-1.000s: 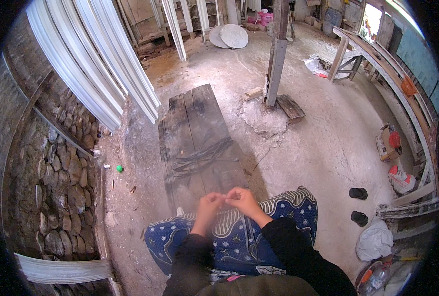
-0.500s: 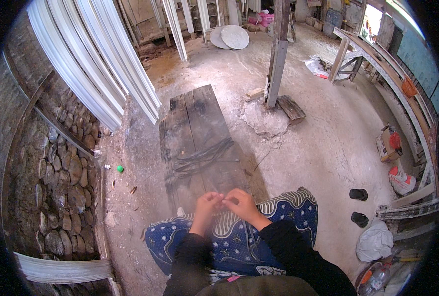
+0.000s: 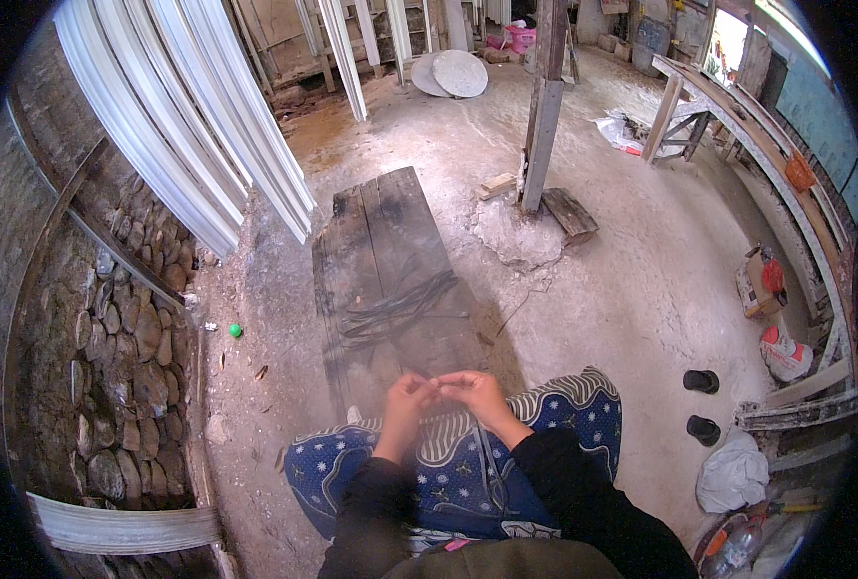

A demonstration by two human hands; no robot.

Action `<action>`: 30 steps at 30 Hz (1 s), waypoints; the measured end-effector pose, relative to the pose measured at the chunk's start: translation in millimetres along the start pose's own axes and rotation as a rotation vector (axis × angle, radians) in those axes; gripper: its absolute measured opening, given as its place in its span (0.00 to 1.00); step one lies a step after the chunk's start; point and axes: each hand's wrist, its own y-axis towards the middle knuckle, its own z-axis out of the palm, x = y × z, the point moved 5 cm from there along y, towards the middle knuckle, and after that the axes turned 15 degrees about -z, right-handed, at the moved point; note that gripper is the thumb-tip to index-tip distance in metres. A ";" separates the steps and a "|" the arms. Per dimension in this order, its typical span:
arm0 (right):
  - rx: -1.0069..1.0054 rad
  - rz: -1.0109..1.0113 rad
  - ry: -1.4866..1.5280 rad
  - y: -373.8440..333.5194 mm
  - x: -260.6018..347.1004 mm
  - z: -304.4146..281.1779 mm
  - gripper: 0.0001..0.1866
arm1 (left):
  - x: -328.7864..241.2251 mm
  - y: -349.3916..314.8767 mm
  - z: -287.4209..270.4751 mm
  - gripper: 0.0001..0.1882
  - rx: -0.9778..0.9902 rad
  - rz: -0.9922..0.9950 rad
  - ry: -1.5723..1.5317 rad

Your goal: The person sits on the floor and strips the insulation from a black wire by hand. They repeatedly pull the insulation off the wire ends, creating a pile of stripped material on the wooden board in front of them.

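Pale, scuffed floor (image 3: 603, 299); dark plank bench (image 3: 390, 222) stretching ahead of the lap. Loose bundle of black strips (image 3: 400, 309) lying across the bench, beyond the hands; similar dark bands (image 3: 494, 473) over the blue patterned cloth (image 3: 448, 473) on the lap. Probably light, pliant, prone to tangling; best taken singly near a free end. Left hand (image 3: 408, 400) and right hand (image 3: 485, 396) meeting at the fingertips, both in narrow pinches. Contents of the pinch: cannot tell, too small. Band ends hard to follow against the cloth.
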 end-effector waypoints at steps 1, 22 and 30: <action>0.007 -0.021 -0.025 0.2 -1.4 -0.9 0.10 | -1.0 -0.3 0.4 0.07 -0.002 0.012 -0.012; -0.025 0.139 0.274 0.5 -21.8 -13.3 0.04 | -11.8 -14.0 17.5 0.08 -0.006 0.077 0.010; 0.003 0.204 0.330 -0.8 -15.8 -8.1 0.06 | -4.3 -7.5 7.1 0.06 -0.011 0.033 -0.021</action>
